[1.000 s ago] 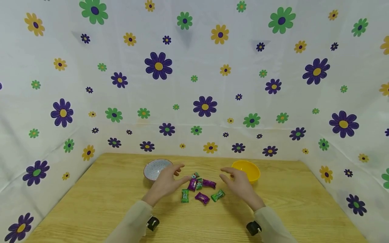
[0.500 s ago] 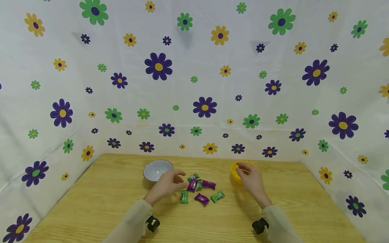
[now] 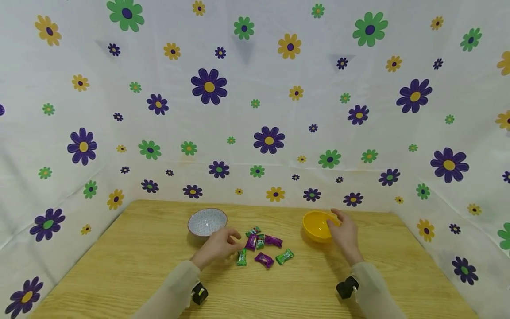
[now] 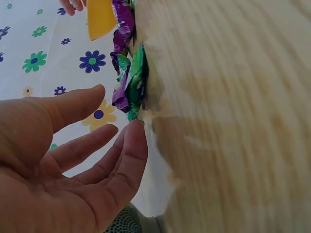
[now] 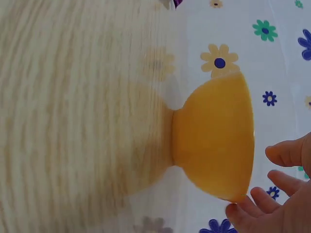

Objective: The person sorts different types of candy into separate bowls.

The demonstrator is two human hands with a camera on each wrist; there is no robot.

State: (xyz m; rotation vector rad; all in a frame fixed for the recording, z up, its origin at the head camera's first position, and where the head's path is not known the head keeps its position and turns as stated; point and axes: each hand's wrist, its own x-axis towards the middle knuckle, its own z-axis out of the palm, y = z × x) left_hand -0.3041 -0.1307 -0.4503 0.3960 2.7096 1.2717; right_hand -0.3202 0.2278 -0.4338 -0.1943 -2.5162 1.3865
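My right hand (image 3: 345,232) is at the right side of a yellow bowl (image 3: 312,227). In the right wrist view its fingertips (image 5: 235,212) meet or nearly meet the outside of the bowl's rim, while the thumb stands apart from the rim. My left hand (image 3: 217,248) is held low beside a green wrapped candy (image 3: 241,258), thumb and fingers spread with a gap between them. Seen from the left wrist, nothing lies in that hand, and a green candy (image 4: 137,77) shows just beyond the fingertips.
Behind the left hand stands a patterned grey-blue bowl (image 3: 206,221) with a reddish rim. Several purple and green candies, among them a purple candy (image 3: 264,260) and a green candy (image 3: 284,256), lie between the bowls on the wooden table (image 3: 255,292). A flowered cloth (image 3: 255,119) encloses the back and sides.
My right hand has moved right, from beside the candies across the yellow bowl to its right side. The left hand has sunk slightly toward the near green candy. Bowls and candies have stayed put.
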